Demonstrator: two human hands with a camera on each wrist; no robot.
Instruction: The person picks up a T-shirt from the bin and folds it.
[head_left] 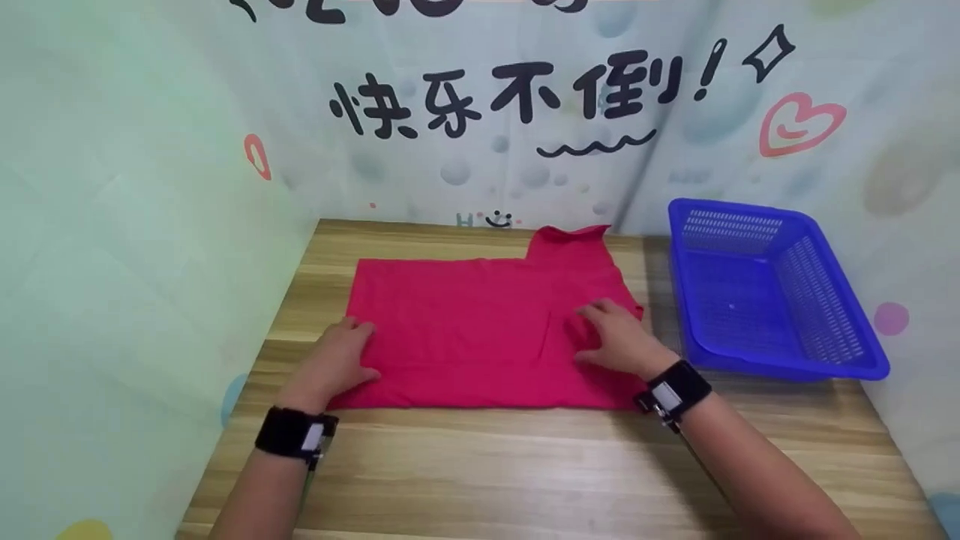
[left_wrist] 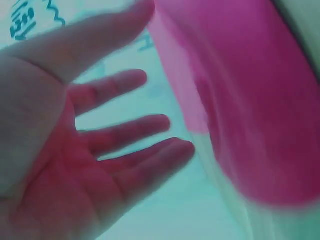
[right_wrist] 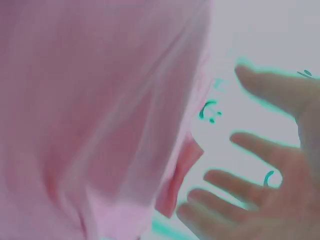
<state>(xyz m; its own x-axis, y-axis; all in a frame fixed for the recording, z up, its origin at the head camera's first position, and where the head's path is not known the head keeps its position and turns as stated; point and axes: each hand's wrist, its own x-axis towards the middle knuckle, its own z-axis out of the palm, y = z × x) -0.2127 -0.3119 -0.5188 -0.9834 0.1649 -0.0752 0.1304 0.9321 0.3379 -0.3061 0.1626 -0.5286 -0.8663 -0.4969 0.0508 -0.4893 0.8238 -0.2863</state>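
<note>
A red garment (head_left: 480,330) lies folded flat on the wooden table (head_left: 480,465), its collar end toward the back wall. My left hand (head_left: 341,356) rests flat on the garment's left edge with straight fingers. My right hand (head_left: 615,337) lies flat on the right part of the cloth, beside a fold line. In the left wrist view my left hand (left_wrist: 100,135) shows an open palm with spread fingers beside the red cloth (left_wrist: 250,100). The right wrist view shows my right hand (right_wrist: 255,185) open with spread fingers next to washed-out pink cloth (right_wrist: 100,115).
A blue plastic basket (head_left: 765,300) with nothing in it stands on the table at the right, close to the garment. Printed backdrop walls (head_left: 150,225) close in the left, back and right sides. Bare wood stretches in front of the garment.
</note>
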